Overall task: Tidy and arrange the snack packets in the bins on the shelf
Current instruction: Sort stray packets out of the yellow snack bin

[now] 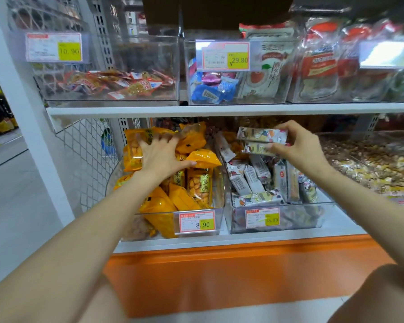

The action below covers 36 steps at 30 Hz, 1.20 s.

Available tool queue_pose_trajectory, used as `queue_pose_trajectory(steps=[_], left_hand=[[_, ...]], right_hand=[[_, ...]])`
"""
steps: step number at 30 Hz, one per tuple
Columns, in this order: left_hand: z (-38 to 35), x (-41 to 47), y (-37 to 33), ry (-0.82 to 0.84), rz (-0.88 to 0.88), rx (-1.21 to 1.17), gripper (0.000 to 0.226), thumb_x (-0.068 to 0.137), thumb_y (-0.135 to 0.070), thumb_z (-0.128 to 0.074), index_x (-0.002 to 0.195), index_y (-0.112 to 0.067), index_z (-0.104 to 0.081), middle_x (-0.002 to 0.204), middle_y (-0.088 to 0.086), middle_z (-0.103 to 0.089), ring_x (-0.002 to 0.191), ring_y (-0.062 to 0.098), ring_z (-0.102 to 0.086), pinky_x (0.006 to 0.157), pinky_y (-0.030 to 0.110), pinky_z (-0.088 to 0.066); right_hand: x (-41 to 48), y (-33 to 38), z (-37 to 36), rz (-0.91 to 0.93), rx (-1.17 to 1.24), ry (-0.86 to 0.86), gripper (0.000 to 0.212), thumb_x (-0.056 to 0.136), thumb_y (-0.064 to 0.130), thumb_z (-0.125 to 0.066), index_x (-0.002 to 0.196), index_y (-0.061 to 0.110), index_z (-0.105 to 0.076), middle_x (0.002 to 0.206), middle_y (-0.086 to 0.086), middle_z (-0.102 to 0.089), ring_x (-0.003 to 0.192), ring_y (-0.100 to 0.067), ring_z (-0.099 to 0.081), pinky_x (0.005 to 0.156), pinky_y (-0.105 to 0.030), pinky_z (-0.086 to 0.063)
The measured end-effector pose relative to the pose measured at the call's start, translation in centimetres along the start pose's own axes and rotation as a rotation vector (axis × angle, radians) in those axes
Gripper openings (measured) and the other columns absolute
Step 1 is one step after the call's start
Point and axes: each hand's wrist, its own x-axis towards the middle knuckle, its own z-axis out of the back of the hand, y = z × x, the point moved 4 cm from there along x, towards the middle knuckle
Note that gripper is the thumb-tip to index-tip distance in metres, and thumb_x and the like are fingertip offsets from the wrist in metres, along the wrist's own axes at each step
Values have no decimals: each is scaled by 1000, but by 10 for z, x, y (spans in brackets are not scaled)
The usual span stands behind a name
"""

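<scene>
On the lower shelf, a clear bin (219, 220) holds a heap of yellow snack packets (196, 159). My left hand (160, 157) lies on top of that heap with fingers spread, pressing the packets. To its right, a second clear bin (322, 217) holds several white bar-shaped packets (254, 180) with cartoon prints. My right hand (296, 145) hovers above this bin and pinches two white bar packets (261, 139), stacked one over the other, between thumb and fingers.
An upper shelf board (219, 110) runs just above my hands, carrying clear bins of red-orange packets (117, 82), blue and white sweets (210, 89) and bagged snacks (322, 66). A bin of loose small sweets (371, 164) sits at the right. An orange base (231, 276) lies below.
</scene>
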Motion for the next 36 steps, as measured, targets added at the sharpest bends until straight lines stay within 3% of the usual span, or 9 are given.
queue_pose_trajectory(steps=[5,7,12,19,24,27,30,32,36], left_hand=[[2,-3,4,48,-20,-35,82,71,-75,-50,140,-35,-33,144,2,-42,136,28,-26,109,61,-14],[2,-5,7,63,-44,-36,80,73,-74,-49,141,-37,-31,144,1,-42,136,27,-27,108,59,-16],[3,-7,8,66,-79,-28,78,77,-70,-50,144,-36,-26,147,0,-39,137,26,-26,106,54,-19],[6,-7,8,70,-74,-36,78,77,-67,-53,143,-35,-28,146,0,-39,136,25,-28,105,51,-21],[7,-7,9,69,-84,-66,76,78,-64,-55,142,-33,-30,145,0,-40,136,23,-29,107,52,-19],[9,-7,12,67,-95,-95,71,81,-60,-55,142,-33,-31,144,1,-43,135,23,-32,105,49,-22],[9,-8,15,70,-111,-116,66,83,-56,-56,141,-34,-32,143,0,-44,133,24,-34,106,51,-21],[9,-9,17,77,-128,-113,65,84,-55,-56,141,-35,-31,144,-1,-42,133,24,-34,106,51,-20],[7,-10,20,103,-146,-94,65,86,-53,-53,143,-36,-28,147,-4,-38,135,23,-31,108,53,-18]], right_hand=[[-3,-4,-36,370,-391,56,38,80,9,-71,115,4,-57,104,-14,-58,92,-36,-58,72,-37,-47],[-2,-8,-49,375,-501,198,42,82,16,-69,121,9,-54,112,-15,-53,100,-36,-54,72,-37,-44],[-9,-18,-62,355,-491,504,59,84,34,-68,137,34,-43,133,-3,-42,122,-22,-39,99,-38,-40],[-10,-7,-55,378,-483,449,51,86,29,-64,135,29,-48,136,-3,-46,123,-24,-44,99,-37,-34],[-15,48,-55,592,-297,238,19,87,16,-61,104,14,-69,103,-5,-66,100,-25,-59,88,-36,-43],[-28,87,-80,705,-213,445,20,87,12,-60,103,17,-71,99,-1,-68,93,-17,-61,85,-35,-49],[-40,101,-121,678,-304,740,28,90,16,-58,117,20,-65,117,3,-64,99,-12,-58,90,-27,-45],[-45,98,-146,620,-427,856,43,90,24,-60,132,18,-52,133,0,-54,115,-16,-52,93,-24,-38],[-48,85,-181,443,-509,1060,74,89,32,-62,149,18,-21,153,-6,-27,138,-25,-30,111,-34,-26]])
